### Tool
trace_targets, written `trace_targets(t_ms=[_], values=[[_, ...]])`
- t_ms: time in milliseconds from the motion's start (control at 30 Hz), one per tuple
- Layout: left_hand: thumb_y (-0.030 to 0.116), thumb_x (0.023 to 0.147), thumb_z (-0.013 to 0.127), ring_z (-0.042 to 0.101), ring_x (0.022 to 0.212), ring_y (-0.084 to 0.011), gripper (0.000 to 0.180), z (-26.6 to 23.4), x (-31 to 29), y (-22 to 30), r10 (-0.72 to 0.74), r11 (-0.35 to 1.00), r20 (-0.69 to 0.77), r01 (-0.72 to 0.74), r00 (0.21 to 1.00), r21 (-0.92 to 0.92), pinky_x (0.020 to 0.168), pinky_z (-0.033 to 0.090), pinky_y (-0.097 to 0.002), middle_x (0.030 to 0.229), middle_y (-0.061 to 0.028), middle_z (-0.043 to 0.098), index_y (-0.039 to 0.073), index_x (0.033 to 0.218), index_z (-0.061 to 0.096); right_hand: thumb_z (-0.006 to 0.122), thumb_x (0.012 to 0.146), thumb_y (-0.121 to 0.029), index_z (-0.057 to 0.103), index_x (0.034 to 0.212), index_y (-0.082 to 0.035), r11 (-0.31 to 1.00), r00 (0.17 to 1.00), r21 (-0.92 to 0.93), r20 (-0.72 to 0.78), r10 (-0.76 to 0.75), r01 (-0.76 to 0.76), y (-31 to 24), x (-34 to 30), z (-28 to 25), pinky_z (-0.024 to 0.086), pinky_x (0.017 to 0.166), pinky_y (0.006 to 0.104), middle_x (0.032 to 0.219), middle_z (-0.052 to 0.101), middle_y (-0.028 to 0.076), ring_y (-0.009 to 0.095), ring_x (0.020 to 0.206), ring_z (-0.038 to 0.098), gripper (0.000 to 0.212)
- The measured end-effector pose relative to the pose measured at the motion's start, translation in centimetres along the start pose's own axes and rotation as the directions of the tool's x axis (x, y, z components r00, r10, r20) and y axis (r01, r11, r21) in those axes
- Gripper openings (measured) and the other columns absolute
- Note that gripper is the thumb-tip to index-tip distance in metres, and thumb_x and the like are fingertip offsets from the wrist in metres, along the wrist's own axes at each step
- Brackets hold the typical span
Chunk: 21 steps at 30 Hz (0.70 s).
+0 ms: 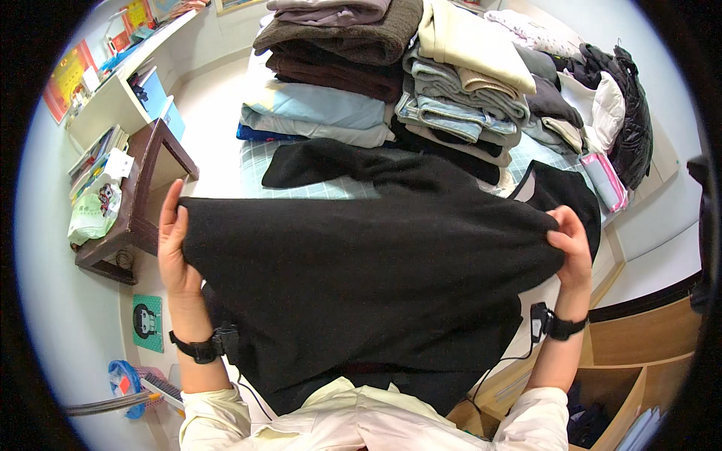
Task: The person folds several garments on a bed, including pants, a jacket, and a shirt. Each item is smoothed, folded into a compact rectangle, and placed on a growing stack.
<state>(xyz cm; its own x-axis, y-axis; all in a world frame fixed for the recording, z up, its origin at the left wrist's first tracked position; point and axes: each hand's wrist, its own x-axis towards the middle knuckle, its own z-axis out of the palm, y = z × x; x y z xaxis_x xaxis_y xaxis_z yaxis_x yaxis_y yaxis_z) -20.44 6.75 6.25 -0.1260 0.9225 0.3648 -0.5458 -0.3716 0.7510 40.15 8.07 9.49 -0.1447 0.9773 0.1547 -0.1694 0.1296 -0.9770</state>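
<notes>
A black long-sleeved garment [361, 278] is stretched wide in front of me, its upper edge pulled nearly straight. My left hand [177, 244] grips the left end, thumb in front and the other fingers partly behind the cloth. At the right end, my right hand [570, 244] pinches the fabric between thumb and fingers. One black sleeve [323, 161] lies beyond that edge on the bed. More black cloth, with a pale grey inner side showing, lies behind my right hand. The garment's lower part hangs toward my body.
Folded clothes rise in two stacks on the bed [252, 177], brown and blue ones [323, 101] at left, cream and grey ones [466, 83] at right. A black puffer jacket [632, 113] lies far right. A dark wooden stool [143, 184] stands left; an open wooden drawer [639, 376] is lower right.
</notes>
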Motion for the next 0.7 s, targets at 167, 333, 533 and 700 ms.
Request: trace_targets(t_ms=[167, 333, 533, 700], values=[[0.007, 0.100, 0.063, 0.065, 0.106, -0.0166, 0.045, -4.8, 5.0, -2.6, -0.018, 0.898, -0.093, 0.058, 0.995, 0.437, 0.094, 0.053, -0.0299, 0.128, -0.0086, 0.066, 0.004, 0.144, 0.055, 0.069, 0.092, 0.000, 0.069, 0.109, -0.002, 0.992, 0.978, -0.119, -0.197, -0.063, 0.040, 2.9, 2.3, -2.2, 0.050, 0.089, 0.0263, 0.103, 0.069, 0.003, 0.012, 0.096, 0.064, 0.017], [0.015, 0.095, 0.070, 0.059, 0.118, -0.0235, 0.060, -10.5, 6.3, -10.1, -0.328, 0.626, -0.433, 0.537, 0.840, 0.566, 0.104, 0.046, -0.0343, 0.134, -0.0143, 0.061, 0.006, 0.150, 0.048, 0.068, 0.087, 0.004, 0.071, 0.108, 0.001, 0.782, 0.928, -0.553, -0.362, 0.087, -0.288, 12.2, 6.8, -2.0, 0.053, 0.085, 0.0285, 0.096, 0.072, 0.004, 0.014, 0.089, 0.066, 0.021], [0.030, 0.090, 0.079, 0.055, 0.125, -0.0255, 0.080, -10.6, 4.6, -10.2, -0.215, 0.446, -0.330, 0.393, 0.919, 0.804, 0.109, 0.044, -0.0398, 0.145, -0.0210, 0.049, 0.007, 0.154, 0.039, 0.059, 0.084, 0.006, 0.071, 0.109, -0.001, 0.412, 0.987, -0.907, 0.026, -0.161, 0.091, 13.5, 11.8, -0.2, 0.053, 0.092, 0.0338, 0.102, 0.074, 0.013, 0.023, 0.098, 0.070, 0.029], [0.031, 0.071, 0.090, 0.047, 0.137, -0.0388, 0.103, -7.9, 5.4, -10.4, -0.258, 0.132, -0.107, 0.145, 0.960, 0.981, 0.117, 0.038, -0.0437, 0.148, -0.0281, 0.045, 0.000, 0.154, 0.036, 0.063, 0.096, -0.015, 0.069, 0.117, -0.004, 0.602, 0.980, -0.779, 0.194, -0.033, 0.174, 13.2, 17.7, 7.5, 0.053, 0.092, 0.0346, 0.110, 0.074, 0.012, 0.023, 0.103, 0.069, 0.024]])
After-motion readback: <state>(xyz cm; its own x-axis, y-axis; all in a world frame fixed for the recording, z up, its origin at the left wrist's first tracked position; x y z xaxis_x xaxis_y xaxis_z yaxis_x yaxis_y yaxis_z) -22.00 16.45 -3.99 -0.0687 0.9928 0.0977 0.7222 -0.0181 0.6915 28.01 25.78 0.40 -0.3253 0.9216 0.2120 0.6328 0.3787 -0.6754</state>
